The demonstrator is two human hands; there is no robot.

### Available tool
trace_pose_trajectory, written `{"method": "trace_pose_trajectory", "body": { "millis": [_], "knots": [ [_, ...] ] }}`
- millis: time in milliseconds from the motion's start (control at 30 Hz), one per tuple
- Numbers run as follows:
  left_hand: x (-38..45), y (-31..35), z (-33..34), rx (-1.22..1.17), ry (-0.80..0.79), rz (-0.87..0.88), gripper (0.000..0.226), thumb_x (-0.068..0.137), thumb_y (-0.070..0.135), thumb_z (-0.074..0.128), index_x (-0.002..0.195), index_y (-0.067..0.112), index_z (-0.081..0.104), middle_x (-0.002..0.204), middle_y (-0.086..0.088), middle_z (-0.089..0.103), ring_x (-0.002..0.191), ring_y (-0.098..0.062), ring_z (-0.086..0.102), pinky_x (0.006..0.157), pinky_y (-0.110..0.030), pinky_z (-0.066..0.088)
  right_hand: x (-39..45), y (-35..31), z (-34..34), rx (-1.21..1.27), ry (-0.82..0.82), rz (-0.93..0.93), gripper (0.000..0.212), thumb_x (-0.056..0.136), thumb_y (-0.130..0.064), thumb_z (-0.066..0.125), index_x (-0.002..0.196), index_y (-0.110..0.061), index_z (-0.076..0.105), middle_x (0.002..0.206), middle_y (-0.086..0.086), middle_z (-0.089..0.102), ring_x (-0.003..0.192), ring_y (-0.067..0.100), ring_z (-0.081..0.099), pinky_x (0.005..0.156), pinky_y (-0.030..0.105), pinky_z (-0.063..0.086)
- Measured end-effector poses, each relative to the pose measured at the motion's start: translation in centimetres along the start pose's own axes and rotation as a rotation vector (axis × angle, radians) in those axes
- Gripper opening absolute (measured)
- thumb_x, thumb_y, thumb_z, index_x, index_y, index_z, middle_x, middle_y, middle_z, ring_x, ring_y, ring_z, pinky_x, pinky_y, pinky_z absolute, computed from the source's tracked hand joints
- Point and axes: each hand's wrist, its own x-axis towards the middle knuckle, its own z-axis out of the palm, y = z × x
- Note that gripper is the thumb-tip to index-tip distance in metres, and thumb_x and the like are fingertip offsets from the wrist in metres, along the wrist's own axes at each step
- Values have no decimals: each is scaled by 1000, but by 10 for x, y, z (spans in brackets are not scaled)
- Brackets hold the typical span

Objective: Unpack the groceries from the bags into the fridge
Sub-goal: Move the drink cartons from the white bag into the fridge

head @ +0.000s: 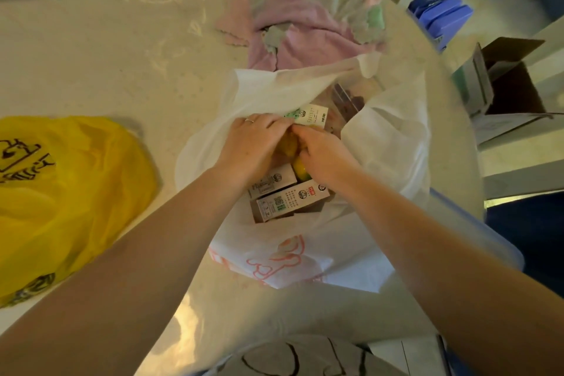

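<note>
While both hands are reaching into the white bag (381, 137) on the worktop (106, 70), I am seeing the left hand (253, 140) and right hand (320, 152) curling around yellow fruit (300, 169) among the cartons (290, 200). I am judging it best to be gripping loosely and lifting straight up, clear of the bag's rim.

- white plastic bag (381, 137), mouth open, pink print on near side, sits on counter
- inside: three white cartons (293, 199) lying flat, yellow fruit (300, 168) between them
- yellow bag (76, 186) crumpled, well left
</note>
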Motion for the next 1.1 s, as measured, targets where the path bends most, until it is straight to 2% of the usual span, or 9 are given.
{"method": "trace_pose_trajectory", "body": {
  "millis": [67, 167, 267, 400, 533, 667, 800, 967, 1100],
  "knots": [
    [0, -3, 5, 13, -27, -18, 50, 85, 33, 63, 132, 28, 47, 131, 5, 55, 118, -21, 50, 94, -36, 29, 5, 0, 1, -101, -50, -26, 42, 94, -5, 40, 134, -13, 46, 134, 8, 52, 120, 25, 49, 98, 33, 41],
    [-1, -8, 10, 35, -15, -7, 45, 84, 25, 63, 128, 30, 52, 125, 9, 60, 116, -17, 52, 89, -31, 24, 10, -3, 9, -254, -149, -79, 38, 94, -6, 43, 132, -9, 45, 130, 9, 52, 114, 25, 53, 92, 36, 46],
    [-1, -15, 7, 0, -34, -13, 53, 84, 26, 62, 134, 27, 47, 133, 5, 54, 124, -20, 45, 97, -33, 25, 13, -1, 9, -155, -131, -67, 36, 93, -9, 42, 129, -11, 51, 124, 10, 56, 110, 28, 54, 91, 40, 46],
    [-12, -29, -6, -105, -126, -76, 74, 81, 36, 67, 144, 24, 31, 146, 0, 39, 135, -22, 31, 109, -38, 22, 3, 5, -6, -54, -104, -88, 37, 94, -16, 47, 130, -22, 53, 128, 3, 56, 115, 21, 51, 96, 34, 43],
    [-26, -41, -13, -226, -139, -180, 83, 75, 41, 73, 144, 24, 30, 145, 2, 37, 133, -18, 31, 108, -36, 28, -13, 20, -14, -184, -204, -104, 38, 89, -24, 56, 127, -25, 55, 124, -1, 54, 112, 17, 52, 93, 33, 45],
    [-31, -42, -8, -230, -135, -223, 84, 74, 47, 72, 143, 20, 33, 148, 1, 32, 134, -19, 31, 110, -38, 29, -27, 21, -14, -255, -277, -97, 44, 86, -29, 63, 128, -24, 53, 126, -2, 51, 114, 17, 48, 96, 35, 43],
    [-32, -33, -4, -245, -86, -312, 78, 79, 44, 68, 143, 18, 33, 144, -3, 36, 131, -22, 35, 105, -39, 33, -35, 22, -10, -400, -293, -140, 49, 86, -35, 63, 132, -26, 49, 127, -1, 46, 119, 17, 42, 99, 34, 39],
    [-33, -22, 2, -297, 44, -428, 66, 81, 38, 68, 138, 19, 42, 131, -7, 48, 120, -25, 45, 97, -38, 39, -39, 23, -8, -527, -315, -158, 40, 88, -35, 57, 126, -26, 50, 124, 0, 47, 118, 18, 40, 97, 35, 32],
    [-39, -18, 5, -375, 114, -435, 60, 79, 33, 71, 133, 19, 48, 126, -5, 52, 118, -24, 46, 95, -37, 39, -43, 21, 0, -567, -272, -135, 40, 87, -27, 58, 124, -23, 45, 121, 2, 46, 114, 20, 45, 89, 34, 39]
  ]
}}
